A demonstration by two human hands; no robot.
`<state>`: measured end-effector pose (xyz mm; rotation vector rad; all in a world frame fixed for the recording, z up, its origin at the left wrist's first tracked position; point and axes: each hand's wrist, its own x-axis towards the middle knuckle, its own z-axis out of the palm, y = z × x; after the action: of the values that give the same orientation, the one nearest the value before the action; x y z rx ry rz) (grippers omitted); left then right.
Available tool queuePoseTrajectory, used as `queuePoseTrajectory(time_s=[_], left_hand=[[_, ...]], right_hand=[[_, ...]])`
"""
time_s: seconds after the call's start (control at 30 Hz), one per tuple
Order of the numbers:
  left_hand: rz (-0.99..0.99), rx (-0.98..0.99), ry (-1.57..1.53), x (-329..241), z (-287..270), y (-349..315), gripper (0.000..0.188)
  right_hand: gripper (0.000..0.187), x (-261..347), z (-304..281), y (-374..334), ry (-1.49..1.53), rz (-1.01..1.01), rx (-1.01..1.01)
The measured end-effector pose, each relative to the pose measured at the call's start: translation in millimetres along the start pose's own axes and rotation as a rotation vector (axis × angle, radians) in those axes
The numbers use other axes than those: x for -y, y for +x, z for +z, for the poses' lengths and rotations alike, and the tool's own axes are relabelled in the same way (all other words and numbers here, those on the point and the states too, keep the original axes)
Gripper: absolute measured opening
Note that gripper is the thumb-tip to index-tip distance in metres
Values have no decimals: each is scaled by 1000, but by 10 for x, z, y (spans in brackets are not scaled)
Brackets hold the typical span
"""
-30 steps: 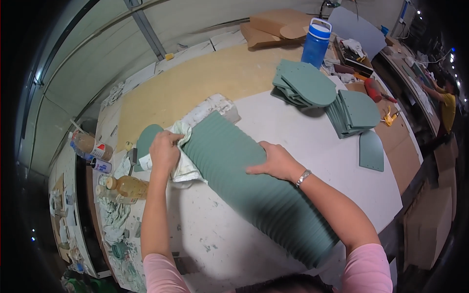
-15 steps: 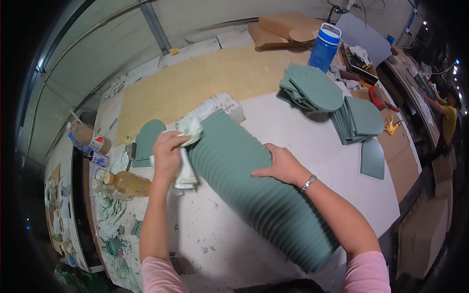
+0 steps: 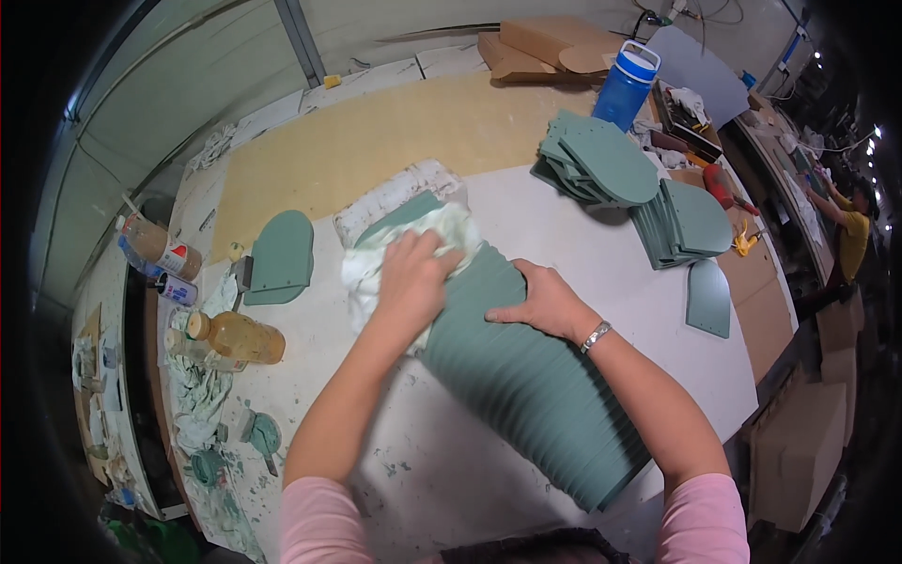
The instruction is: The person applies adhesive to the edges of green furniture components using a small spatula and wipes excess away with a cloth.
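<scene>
Left hand (image 3: 418, 273) has fingers bunched on a white cloth (image 3: 365, 273) pressed over the far end of the long row of green panels (image 3: 507, 376), our landmark; right hand (image 3: 550, 305) lies spread over the row's right edge, thumb on top, unclenched, some fingers hidden. Row slants across the white table (image 3: 554, 235), far end at a stained white block (image 3: 357, 209). Progress: we judge the cloth work underway at the row's far end; near stretch has no cloth on it. We can't tell which panels are done and which are left, surfaces look alike. Loose panels (image 3: 282, 254) lie left of the row; a bigger pile (image 3: 611, 164), a smaller pile (image 3: 691, 221) and a single panel (image 3: 709, 299) lie right of it, status unclear to us. Writing: well left of the row, a brownish bottle (image 3: 143, 235) has a pale label with red on it, and a small can (image 3: 176, 289) has a printed wrap; both too small for us to read. Amber bottle (image 3: 240, 338), nearer the row, shows no text we can make out.
</scene>
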<state>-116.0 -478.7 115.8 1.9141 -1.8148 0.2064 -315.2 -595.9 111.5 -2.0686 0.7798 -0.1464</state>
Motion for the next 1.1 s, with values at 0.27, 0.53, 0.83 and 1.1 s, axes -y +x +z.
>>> queuePoseTrajectory(time_s=[0.27,0.53,0.83,1.1], left_hand=[[-281,166,-138,101,-346,-457,25],[-503,-91,-507,324,-673,-672,28],[-482,-189,-538,-158,356,-1987,39],[-366,-371,-117,-386,217,-1238,41]], right_hand=[[77,-74,-69,-43,36,38,11],[77,-59,-2,2,-13,31,4],[75,-45,-30,-38,12,-19,-40],[72,64,74,-44,-7,-15,-17]])
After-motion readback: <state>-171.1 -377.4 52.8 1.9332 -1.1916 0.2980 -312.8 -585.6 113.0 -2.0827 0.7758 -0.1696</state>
